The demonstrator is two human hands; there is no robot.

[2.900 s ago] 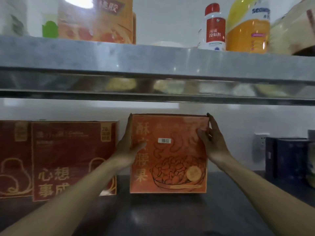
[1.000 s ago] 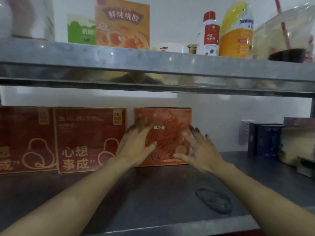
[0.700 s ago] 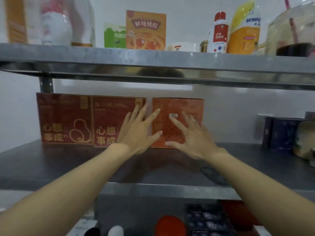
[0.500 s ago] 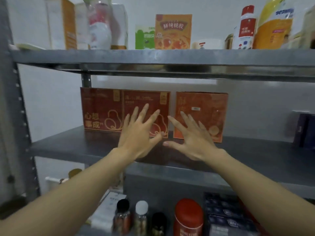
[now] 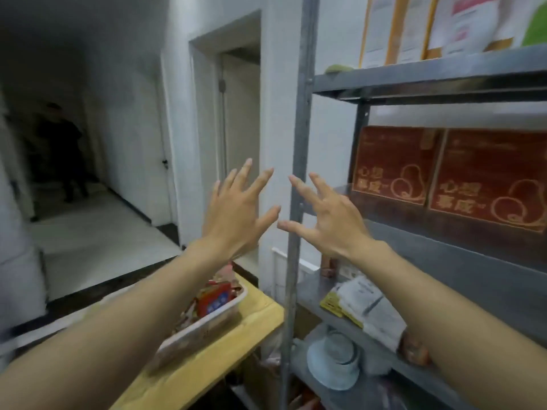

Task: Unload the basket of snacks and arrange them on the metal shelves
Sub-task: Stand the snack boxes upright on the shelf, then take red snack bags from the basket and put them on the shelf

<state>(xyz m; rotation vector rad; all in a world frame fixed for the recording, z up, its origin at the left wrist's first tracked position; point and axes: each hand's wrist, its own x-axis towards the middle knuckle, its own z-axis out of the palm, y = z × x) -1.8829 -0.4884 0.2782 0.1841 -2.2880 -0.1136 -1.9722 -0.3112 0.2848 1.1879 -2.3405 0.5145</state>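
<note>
home storeroom (metal shelves (image 5: 444, 78), hallway doors (image 5: 239, 119))

Both red boxes (image 5: 393, 155) on the shelf read "心想事成" in gold.

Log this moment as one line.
left hand: open, empty | right hand: open, empty | basket: snacks inside, on wooden table | red boxes: upright on shelf

Dull grey metal shelves (image 5: 429, 81), pale wooden table (image 5: 236, 341)
</note>
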